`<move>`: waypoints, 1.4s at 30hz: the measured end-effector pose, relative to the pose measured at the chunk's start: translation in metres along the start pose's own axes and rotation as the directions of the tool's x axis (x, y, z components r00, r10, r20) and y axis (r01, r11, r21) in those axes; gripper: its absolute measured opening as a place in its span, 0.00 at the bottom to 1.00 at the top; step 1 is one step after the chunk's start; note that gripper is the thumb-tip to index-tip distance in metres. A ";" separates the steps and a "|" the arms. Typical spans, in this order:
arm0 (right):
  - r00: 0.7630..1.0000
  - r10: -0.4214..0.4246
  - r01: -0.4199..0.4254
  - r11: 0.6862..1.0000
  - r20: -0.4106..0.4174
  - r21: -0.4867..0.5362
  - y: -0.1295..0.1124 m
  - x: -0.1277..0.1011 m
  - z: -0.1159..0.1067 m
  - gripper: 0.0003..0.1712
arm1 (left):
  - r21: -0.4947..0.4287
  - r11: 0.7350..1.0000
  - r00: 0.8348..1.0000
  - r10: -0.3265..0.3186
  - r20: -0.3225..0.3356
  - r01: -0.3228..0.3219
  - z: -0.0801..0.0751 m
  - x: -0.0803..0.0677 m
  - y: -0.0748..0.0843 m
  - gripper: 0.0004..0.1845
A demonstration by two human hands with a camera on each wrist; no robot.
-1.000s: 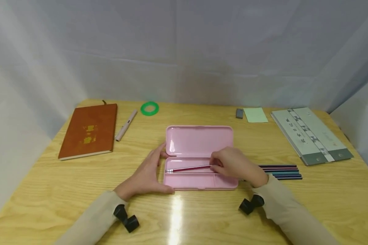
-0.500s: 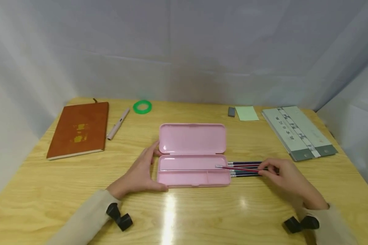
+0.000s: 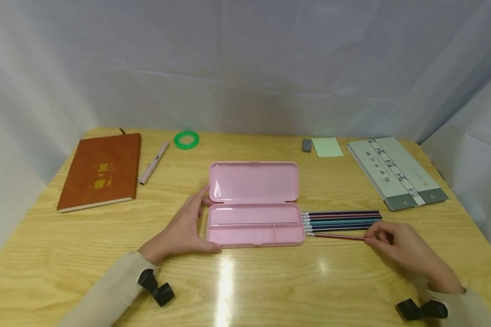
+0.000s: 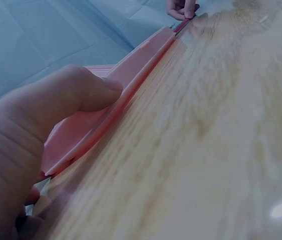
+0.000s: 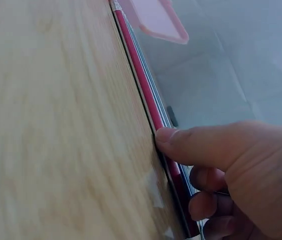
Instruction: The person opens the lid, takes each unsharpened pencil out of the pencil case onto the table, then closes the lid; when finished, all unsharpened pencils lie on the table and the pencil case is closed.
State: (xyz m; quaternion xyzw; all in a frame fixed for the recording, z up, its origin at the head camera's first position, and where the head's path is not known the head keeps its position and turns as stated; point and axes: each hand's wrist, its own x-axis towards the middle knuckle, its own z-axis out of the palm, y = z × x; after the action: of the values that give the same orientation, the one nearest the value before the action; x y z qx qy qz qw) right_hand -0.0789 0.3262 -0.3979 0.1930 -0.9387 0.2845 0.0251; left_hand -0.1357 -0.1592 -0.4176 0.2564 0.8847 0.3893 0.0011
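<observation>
An opened pink pencil case (image 3: 239,235) lies mid-table, its lid (image 3: 253,181) folded back. Its lower half has a long divider and a small compartment at the right. My left hand (image 3: 180,229) holds the case's left end, thumb along the near edge and fingers at the back corner; the left wrist view shows the thumb (image 4: 98,95) against the near wall. My right hand (image 3: 405,247) pinches the right end of a red pencil (image 3: 337,236), eraser end pointing left toward the case. Just behind it, several dark, red and teal pencils (image 3: 341,221) lie side by side.
A brown notebook (image 3: 100,170) and a pale pen (image 3: 153,163) lie at the left. Along the back are a green tape ring (image 3: 186,140), a grey eraser (image 3: 306,145) and green sticky notes (image 3: 327,147). A grey-green book (image 3: 397,172) lies at the right.
My right hand has carried the red pencil out of the case and rightward, down to the table in front of the other pencils. My left hand stays at the case.
</observation>
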 end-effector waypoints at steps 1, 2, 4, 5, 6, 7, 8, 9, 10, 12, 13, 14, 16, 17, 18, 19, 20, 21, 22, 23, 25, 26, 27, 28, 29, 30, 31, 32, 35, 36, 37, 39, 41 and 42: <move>1.000 -0.002 0.002 1.000 -0.006 -0.004 -0.001 0.003 0.002 0.12 | 0.004 1.000 1.000 0.002 -0.001 -0.002 -0.001 0.000 0.000 0.75; 1.000 -0.006 0.006 1.000 -0.008 -0.002 -0.004 0.006 0.003 0.12 | 0.006 1.000 1.000 0.002 -0.002 -0.002 -0.001 0.000 -0.001 0.75; 1.000 -0.015 0.015 1.000 -0.009 -0.016 -0.008 0.012 0.007 0.13 | 0.008 1.000 1.000 0.006 -0.006 -0.006 -0.002 0.000 -0.001 0.75; 1.000 -0.022 0.022 0.999 -0.005 -0.024 -0.011 0.016 0.009 0.13 | 0.009 1.000 1.000 0.007 -0.007 -0.007 -0.002 -0.001 -0.001 0.75; 0.999 -0.032 0.032 0.999 0.005 -0.033 -0.014 0.019 0.011 0.13 | 0.010 1.000 1.000 0.010 -0.008 -0.010 -0.001 -0.001 -0.001 0.75; 0.999 -0.043 0.044 0.998 0.020 -0.037 -0.018 0.023 0.013 0.13 | 0.009 1.000 1.000 0.013 -0.009 -0.013 -0.001 -0.001 -0.001 0.75; 0.998 -0.058 0.059 0.998 0.038 -0.037 -0.022 0.027 0.015 0.13 | 0.009 1.000 1.000 0.014 -0.008 -0.014 -0.001 -0.001 -0.001 0.75; 0.996 -0.072 0.074 0.996 0.054 -0.039 -0.026 0.031 0.016 0.13 | 0.009 1.000 1.000 0.016 -0.008 -0.016 -0.001 -0.001 -0.001 0.75; 0.994 -0.085 0.088 0.995 0.070 -0.036 -0.030 0.036 0.018 0.13 | 0.010 1.000 1.000 0.019 -0.008 -0.019 -0.001 -0.001 0.000 0.75; 0.989 -0.108 0.110 0.994 0.101 -0.011 -0.041 0.047 0.020 0.13 | 0.010 1.000 1.000 0.017 -0.007 -0.017 -0.001 0.000 -0.001 0.75; 0.987 -0.121 0.121 0.993 0.108 0.001 -0.047 0.053 0.023 0.12 | 0.011 1.000 1.000 0.014 -0.007 -0.014 -0.001 -0.001 -0.001 0.75; 0.984 -0.137 0.136 0.991 0.112 0.015 -0.053 0.060 0.025 0.11 | 0.012 1.000 1.000 0.012 -0.006 -0.012 -0.001 -0.001 -0.001 0.75; 0.979 -0.171 0.167 0.985 0.114 0.044 -0.066 0.074 0.031 0.09 | 0.010 1.000 1.000 0.010 -0.006 -0.010 -0.001 -0.001 -0.001 0.75; 0.975 -0.192 0.187 0.981 0.114 0.051 -0.072 0.081 0.036 0.08 | 0.008 1.000 1.000 0.008 -0.006 -0.008 -0.001 -0.001 -0.001 0.75; 0.969 -0.220 0.215 0.975 0.112 0.057 -0.078 0.087 0.040 0.08 | 0.007 1.000 1.000 0.008 -0.007 -0.008 -0.001 -0.002 -0.001 0.74; 0.964 -0.238 0.232 0.971 0.118 0.057 -0.084 0.093 0.044 0.08 | 0.006 1.000 1.000 0.007 -0.007 -0.007 -0.001 -0.002 -0.001 0.74; 0.957 -0.257 0.251 0.966 0.132 0.057 -0.089 0.099 0.049 0.10 | 0.004 1.000 1.000 0.008 -0.007 -0.008 -0.001 -0.002 0.000 0.74; 0.950 -0.275 0.270 0.961 0.146 0.051 -0.094 0.103 0.053 0.10 | 0.004 1.000 1.000 0.007 -0.006 -0.007 -0.001 -0.001 0.000 0.74; 0.943 -0.288 0.284 0.958 0.165 0.044 -0.099 0.107 0.057 0.11 | 0.005 1.000 1.000 0.007 -0.005 -0.007 -0.001 -0.001 0.000 0.74; 0.936 -0.297 0.295 0.955 0.188 0.041 -0.102 0.111 0.060 0.12 | 0.006 1.000 1.000 0.005 -0.005 -0.005 -0.001 -0.001 0.000 0.74; 0.922 -0.307 0.306 0.951 0.236 0.042 -0.108 0.116 0.065 0.12 | 0.009 1.000 1.000 0.004 -0.003 -0.004 -0.001 -0.001 0.000 0.74; 0.916 -0.310 0.309 0.950 0.254 0.044 -0.110 0.118 0.067 0.11 | 0.010 1.000 1.000 0.004 -0.002 -0.004 -0.001 -0.001 0.000 0.74; 0.912 -0.308 0.306 0.951 0.271 0.051 -0.111 0.120 0.068 0.10 | 0.012 1.000 1.000 0.005 -0.002 -0.005 -0.001 0.000 0.000 0.74; 0.910 -0.299 0.297 0.953 0.286 0.054 -0.112 0.121 0.068 0.09 | 0.011 1.000 1.000 0.006 -0.002 -0.006 -0.001 0.000 0.000 0.74; 0.908 -0.297 0.293 0.954 0.297 0.059 -0.112 0.122 0.068 0.07 | 0.012 1.000 1.000 0.008 -0.003 -0.008 -0.001 0.000 0.000 0.74; 0.906 -0.293 0.289 0.956 0.304 0.060 -0.112 0.123 0.068 0.06 | 0.012 1.000 1.000 0.010 -0.005 -0.010 -0.001 0.000 0.000 0.74; 0.907 -0.282 0.278 0.959 0.312 0.058 -0.113 0.124 0.068 0.05 | 0.013 1.000 1.000 0.012 -0.008 -0.012 -0.001 0.000 0.000 0.74; 0.909 -0.273 0.270 0.961 0.317 0.053 -0.113 0.125 0.068 0.04 | 0.014 1.000 1.000 0.014 -0.009 -0.014 -0.001 0.001 0.001 0.74; 0.913 -0.260 0.263 0.964 0.315 0.031 -0.115 0.126 0.068 0.03 | 0.016 1.000 1.000 0.013 -0.014 -0.013 -0.002 0.001 0.001 0.74; 0.916 -0.258 0.264 0.964 0.308 0.020 -0.115 0.126 0.068 0.03 | 0.017 1.000 1.000 0.012 -0.014 -0.011 -0.002 0.001 0.001 0.74; 0.918 -0.257 0.268 0.963 0.301 0.007 -0.116 0.125 0.069 0.02 | 0.018 1.000 1.000 0.011 -0.013 -0.011 -0.001 0.001 0.001 0.74; 0.920 -0.270 0.286 0.958 0.283 -0.015 -0.116 0.125 0.071 0.01 | 0.016 1.000 1.000 0.007 -0.013 -0.007 -0.001 0.001 0.001 0.74; 0.922 -0.278 0.295 0.955 0.269 -0.024 -0.116 0.124 0.073 0.01 | 0.014 1.000 1.000 0.006 -0.011 -0.005 -0.001 0.000 0.002 0.74; 0.923 -0.277 0.294 0.955 0.267 -0.024 -0.117 0.124 0.074 0.02 | 0.014 1.000 1.000 0.006 -0.011 -0.006 -0.001 0.000 0.002 0.74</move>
State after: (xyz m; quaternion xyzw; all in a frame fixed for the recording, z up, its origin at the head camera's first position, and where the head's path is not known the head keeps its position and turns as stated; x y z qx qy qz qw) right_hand -0.1446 0.1540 -0.3792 0.3627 -0.9042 0.2196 -0.0514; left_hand -0.1348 -0.1585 -0.4154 0.2571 0.8865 0.3846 -0.0066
